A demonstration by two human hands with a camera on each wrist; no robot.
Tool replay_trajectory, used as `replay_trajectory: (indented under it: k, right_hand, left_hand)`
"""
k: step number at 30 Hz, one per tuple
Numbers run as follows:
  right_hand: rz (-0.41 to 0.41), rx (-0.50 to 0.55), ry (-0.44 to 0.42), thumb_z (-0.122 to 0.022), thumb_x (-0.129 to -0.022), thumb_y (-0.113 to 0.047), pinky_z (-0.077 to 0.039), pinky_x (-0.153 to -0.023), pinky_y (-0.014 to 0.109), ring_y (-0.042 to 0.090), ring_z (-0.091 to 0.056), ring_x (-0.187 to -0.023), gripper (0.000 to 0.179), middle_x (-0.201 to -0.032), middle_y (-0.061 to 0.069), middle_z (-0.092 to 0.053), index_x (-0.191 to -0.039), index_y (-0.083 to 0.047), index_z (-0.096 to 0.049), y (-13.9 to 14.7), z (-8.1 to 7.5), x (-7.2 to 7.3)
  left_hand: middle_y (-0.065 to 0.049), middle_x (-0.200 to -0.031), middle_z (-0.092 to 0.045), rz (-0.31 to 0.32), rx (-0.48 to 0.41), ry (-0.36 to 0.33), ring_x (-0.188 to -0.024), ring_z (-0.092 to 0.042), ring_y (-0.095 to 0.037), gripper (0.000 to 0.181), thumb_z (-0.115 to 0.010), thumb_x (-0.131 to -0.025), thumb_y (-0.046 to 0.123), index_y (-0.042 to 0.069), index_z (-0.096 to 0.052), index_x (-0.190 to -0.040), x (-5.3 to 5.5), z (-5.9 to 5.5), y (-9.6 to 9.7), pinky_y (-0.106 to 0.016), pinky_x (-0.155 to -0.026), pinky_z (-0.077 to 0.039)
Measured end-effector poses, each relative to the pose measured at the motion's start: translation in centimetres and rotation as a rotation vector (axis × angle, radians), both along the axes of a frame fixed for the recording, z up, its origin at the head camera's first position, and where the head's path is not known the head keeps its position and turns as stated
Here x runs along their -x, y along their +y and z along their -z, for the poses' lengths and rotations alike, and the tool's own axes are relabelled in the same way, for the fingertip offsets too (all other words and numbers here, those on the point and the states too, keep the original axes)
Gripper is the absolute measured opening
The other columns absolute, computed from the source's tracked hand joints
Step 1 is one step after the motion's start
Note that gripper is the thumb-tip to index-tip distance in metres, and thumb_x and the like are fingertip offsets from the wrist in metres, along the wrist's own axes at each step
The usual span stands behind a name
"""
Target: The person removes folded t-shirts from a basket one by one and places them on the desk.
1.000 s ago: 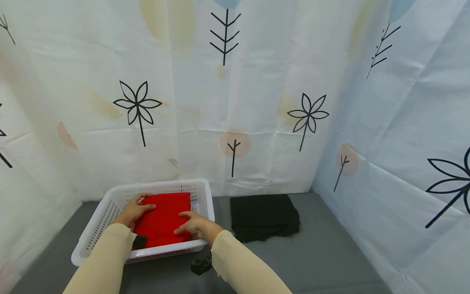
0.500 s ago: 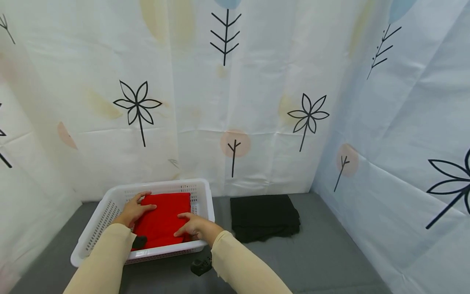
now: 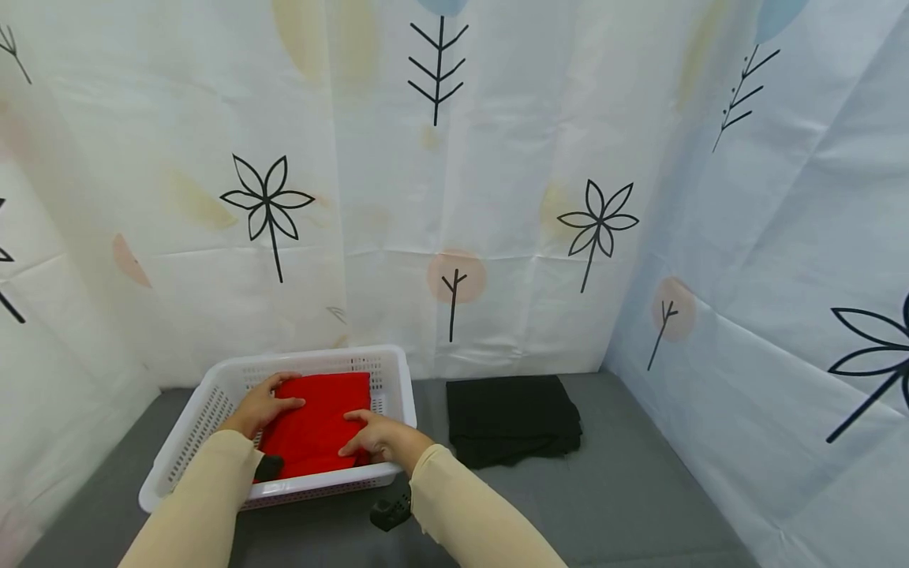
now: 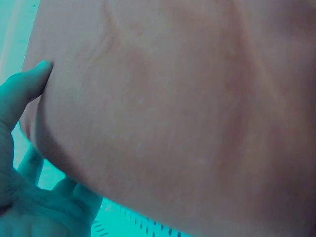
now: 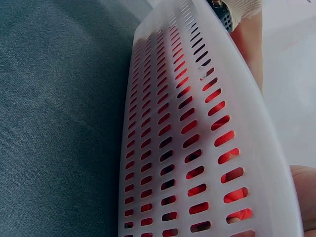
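Note:
A folded red cloth (image 3: 319,410) lies inside a white slotted plastic basket (image 3: 405,379). My left hand (image 3: 259,404) grips the cloth's left side, thumb on top. In the left wrist view the cloth (image 4: 148,113) fills most of the picture in a brownish tint, and the left hand's fingers (image 4: 84,202) curl beneath its edge. At the right side of the cloth, my right hand (image 3: 383,436) holds it with thumb and index finger on top; its other fingers are mostly hidden. In the right wrist view, red shows through the slots of the basket (image 5: 197,138).
A folded black cloth stack (image 3: 511,418) sits on the grey surface (image 3: 611,489) right of the basket. White patterned curtains (image 3: 497,158) stand behind and at both sides. Small black devices (image 3: 390,513) are worn at the wrists.

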State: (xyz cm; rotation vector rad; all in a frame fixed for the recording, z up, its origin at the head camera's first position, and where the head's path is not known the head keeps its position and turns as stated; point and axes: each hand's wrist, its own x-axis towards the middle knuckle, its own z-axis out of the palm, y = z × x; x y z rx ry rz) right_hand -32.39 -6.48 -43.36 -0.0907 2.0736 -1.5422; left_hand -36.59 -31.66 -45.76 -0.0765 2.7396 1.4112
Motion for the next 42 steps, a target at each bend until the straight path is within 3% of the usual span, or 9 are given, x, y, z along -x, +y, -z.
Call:
replay_trajectory:
  k: [4,13,16,21,25,28,32,42]
  right_hand:
    - [0.000,0.002,-0.006,-0.072,-0.080,0.009,-0.053,-0.093,0.047,0.026,-0.054,-0.095,0.060,-0.118,0.010,-0.053,-0.132,-0.016,-0.059,-0.03,-0.08,0.01]
    - [-0.001,-0.015,-0.008,-0.072,-0.080,0.008,-0.054,-0.092,0.045,0.026,-0.055,-0.095,0.060,-0.117,0.011,-0.053,-0.133,-0.016,-0.058,-0.03,-0.27,-0.07]
    - [-0.003,-0.009,-0.012,-0.072,-0.080,0.009,-0.053,-0.093,0.046,0.026,-0.054,-0.096,0.060,-0.117,0.011,-0.053,-0.134,-0.016,-0.058,-0.03,-0.25,-0.08]
    - [-0.005,-0.010,-0.015,-0.072,-0.080,0.009,-0.054,-0.092,0.044,0.026,-0.054,-0.094,0.060,-0.117,0.011,-0.053,-0.134,-0.016,-0.058,-0.04,-0.27,-0.13]
    - [-0.006,-0.016,-0.017,-0.072,-0.081,0.008,-0.055,-0.091,0.044,0.025,-0.053,-0.093,0.060,-0.117,0.011,-0.052,-0.134,-0.016,-0.058,-0.02,-0.29,-0.13]
    - [-0.010,-0.019,-0.016,-0.072,-0.081,0.008,-0.055,-0.089,0.043,0.025,-0.053,-0.091,0.060,-0.115,0.011,-0.053,-0.134,-0.016,-0.057,-0.02,-0.31,-0.09]
    - [-0.014,-0.022,-0.014,-0.072,-0.082,0.007,-0.055,-0.089,0.042,0.025,-0.054,-0.091,0.060,-0.115,0.011,-0.053,-0.135,-0.016,-0.057,-0.02,-0.33,-0.04]
    - [-0.011,0.015,-0.027,-0.071,-0.081,0.008,-0.056,-0.088,0.042,0.025,-0.055,-0.092,0.061,-0.113,0.010,-0.053,-0.135,-0.017,-0.057,0.08,-0.03,0.18]
  left_hand:
    - [-0.034,-0.141,-0.038,0.032,-0.023,-0.004,-0.114,-0.050,-0.043,0.067,-0.070,-0.090,0.016,0.000,-0.036,-0.145,-0.09,-0.18,0.00,-0.053,-0.096,-0.048]
    - [-0.035,-0.135,-0.044,0.076,-0.019,0.085,-0.118,-0.045,-0.046,0.056,-0.067,-0.089,0.002,-0.003,-0.041,-0.138,-0.24,-0.31,0.29,-0.061,-0.105,-0.035]
    - [-0.035,-0.128,-0.048,0.082,-0.017,0.092,-0.112,-0.049,-0.044,0.050,-0.066,-0.089,0.001,-0.004,-0.042,-0.133,-0.32,-0.37,0.22,-0.057,-0.100,-0.040]
    - [-0.032,-0.119,-0.051,0.110,-0.010,0.108,-0.105,-0.050,-0.039,0.041,-0.065,-0.090,-0.002,-0.005,-0.042,-0.124,-0.29,-0.17,-0.05,-0.040,-0.088,-0.044]
    - [-0.032,-0.125,-0.049,0.135,-0.014,0.096,-0.110,-0.047,-0.041,0.034,-0.063,-0.092,0.002,-0.005,-0.049,-0.123,-0.34,-0.02,-0.10,-0.044,-0.091,-0.042]
    - [-0.032,-0.130,-0.047,0.132,-0.029,0.058,-0.113,-0.045,-0.042,0.034,-0.063,-0.093,0.008,-0.004,-0.053,-0.124,-0.43,-0.06,-0.04,-0.051,-0.095,-0.042]
    - [-0.031,-0.131,-0.047,0.114,-0.041,0.035,-0.112,-0.047,-0.040,0.036,-0.064,-0.093,0.010,-0.004,-0.054,-0.125,-0.60,-0.24,0.11,-0.052,-0.095,-0.043]
    - [-0.033,-0.134,-0.047,0.079,-0.034,0.059,-0.117,-0.045,-0.043,0.039,-0.066,-0.091,0.008,-0.005,-0.056,-0.126,-0.95,-0.68,0.41,-0.058,-0.102,-0.038]
